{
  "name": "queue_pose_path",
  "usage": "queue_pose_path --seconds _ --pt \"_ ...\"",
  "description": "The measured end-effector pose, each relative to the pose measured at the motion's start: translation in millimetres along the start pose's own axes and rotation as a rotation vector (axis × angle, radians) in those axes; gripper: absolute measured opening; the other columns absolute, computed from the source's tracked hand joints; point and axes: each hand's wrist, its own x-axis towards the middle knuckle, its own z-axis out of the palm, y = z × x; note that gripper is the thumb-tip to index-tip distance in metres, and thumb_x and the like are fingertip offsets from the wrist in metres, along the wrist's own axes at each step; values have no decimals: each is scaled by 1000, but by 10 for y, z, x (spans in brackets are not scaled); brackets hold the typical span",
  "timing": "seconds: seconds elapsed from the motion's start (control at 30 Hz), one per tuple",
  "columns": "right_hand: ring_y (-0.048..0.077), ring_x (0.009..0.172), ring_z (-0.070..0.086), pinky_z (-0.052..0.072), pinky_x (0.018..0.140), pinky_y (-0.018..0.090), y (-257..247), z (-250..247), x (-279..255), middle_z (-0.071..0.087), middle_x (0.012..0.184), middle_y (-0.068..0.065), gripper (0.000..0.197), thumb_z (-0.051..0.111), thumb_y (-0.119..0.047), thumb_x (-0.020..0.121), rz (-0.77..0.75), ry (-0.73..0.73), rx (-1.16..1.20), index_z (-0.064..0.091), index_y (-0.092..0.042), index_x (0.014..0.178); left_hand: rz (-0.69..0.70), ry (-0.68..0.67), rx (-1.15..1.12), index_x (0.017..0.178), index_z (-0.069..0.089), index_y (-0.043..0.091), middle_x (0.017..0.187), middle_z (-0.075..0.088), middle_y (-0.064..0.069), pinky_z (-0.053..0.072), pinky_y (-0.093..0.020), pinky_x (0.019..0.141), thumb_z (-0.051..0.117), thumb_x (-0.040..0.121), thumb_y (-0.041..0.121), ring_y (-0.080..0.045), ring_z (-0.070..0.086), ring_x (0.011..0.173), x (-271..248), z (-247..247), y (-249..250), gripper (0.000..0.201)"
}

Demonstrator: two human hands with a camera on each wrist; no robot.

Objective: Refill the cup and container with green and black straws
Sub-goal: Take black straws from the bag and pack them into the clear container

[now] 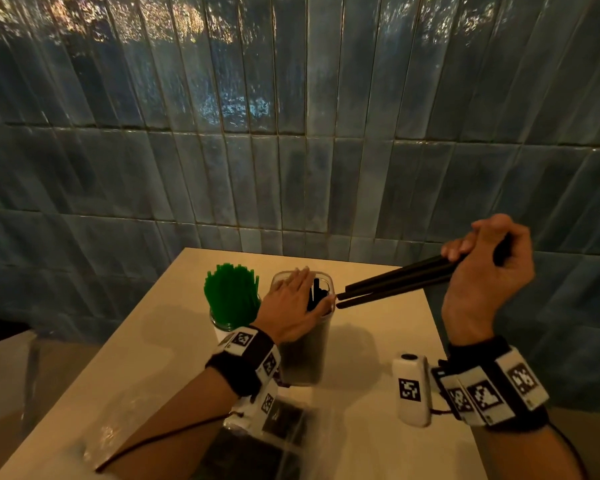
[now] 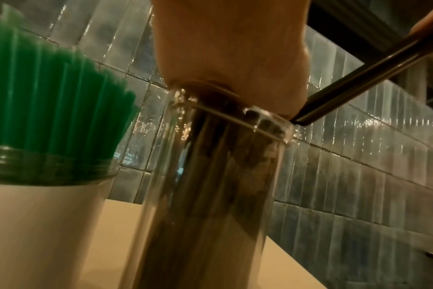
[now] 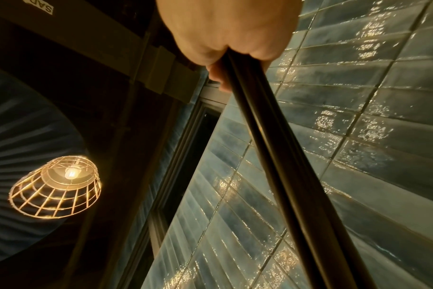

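A tall clear container (image 1: 305, 348) (image 2: 210, 195) full of black straws stands mid-table. My left hand (image 1: 293, 308) (image 2: 230, 48) lies flat over its mouth, fingers straight, pressing the straw tops on the left side. My right hand (image 1: 482, 268) (image 3: 225, 35) grips a small bundle of black straws (image 1: 395, 282) (image 2: 359, 78) (image 3: 284, 156), held nearly level, their tips just right of the container's rim. Left of the container a white cup (image 1: 222, 323) (image 2: 37, 224) holds a dense bunch of green straws (image 1: 231, 296) (image 2: 55, 97).
The cream table (image 1: 378, 341) meets a blue tiled wall (image 1: 291, 150) at the back. Clear plastic packets (image 1: 284, 424) with dark contents lie at the near edge under my left forearm. A caged lamp (image 3: 56, 187) hangs overhead.
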Motion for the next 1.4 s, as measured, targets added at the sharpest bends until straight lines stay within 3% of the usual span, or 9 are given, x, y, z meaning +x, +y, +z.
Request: queue_pose_path --seconds 0.13,0.33,0.47,0.57,0.77,0.87,1.1,1.27,1.4 --pt "4 44 46 44 49 23 11 -59 125 51 50 -11 19 51 -34 90 -23 46 -20 51 -20 78 39 20 79 148 17 20 157 9 1 6 -35 115 16 89 66 -16 11 143 -49 32 11 75" --pt "4 43 46 44 49 24 52 27 159 50 49 -11 21 51 -36 88 -6 49 16 51 -18 78 83 200 89 138 38 25 148 30 2 32 -34 105 27 89 65 -18 38 129 -218 119 39 63" --pt "4 43 47 44 48 23 82 64 102 50 49 -11 20 52 -33 88 6 28 35 51 -17 78 160 330 29 126 48 19 123 52 -4 45 -33 87 30 87 62 -22 52 107 -352 221 54 61" --pt "5 44 48 44 49 24 82 72 55 50 50 -11 16 51 -29 91 6 15 26 53 -19 79 189 439 59 118 53 18 103 58 -4 50 -33 75 35 84 63 -20 57 89 -418 263 57 58" --pt "3 45 49 45 50 21 41 203 -96 53 53 -11 16 51 -29 89 31 -49 57 52 -15 81 191 356 161 106 63 25 106 54 -1 46 -34 80 37 76 75 -22 52 95 -509 268 78 64" --pt "1 46 50 46 51 20 68 268 -237 57 56 -12 11 51 -28 88 34 -133 34 54 -19 82 215 397 176 98 65 26 97 58 1 50 -30 70 40 77 70 -19 58 85 -536 315 75 54" --pt "4 49 53 49 54 21 306 281 -571 56 54 -10 9 53 -34 86 63 -418 -169 58 -35 78 227 470 127 100 58 20 88 61 2 48 -24 64 44 76 67 -16 56 75 -569 319 116 54" --pt "10 58 57 51 59 23 522 212 -787 56 59 -11 14 54 -40 87 118 -640 -364 56 -31 77 217 492 20 100 47 19 89 60 2 47 -19 63 67 67 64 -12 56 72 -572 295 143 59" --pt "1 70 54 46 69 13 721 135 -974 55 74 -9 16 52 -26 94 224 -915 -541 58 -18 82 206 503 -39 101 44 18 90 62 0 48 -18 63 52 70 66 -11 59 71 -562 292 146 58"
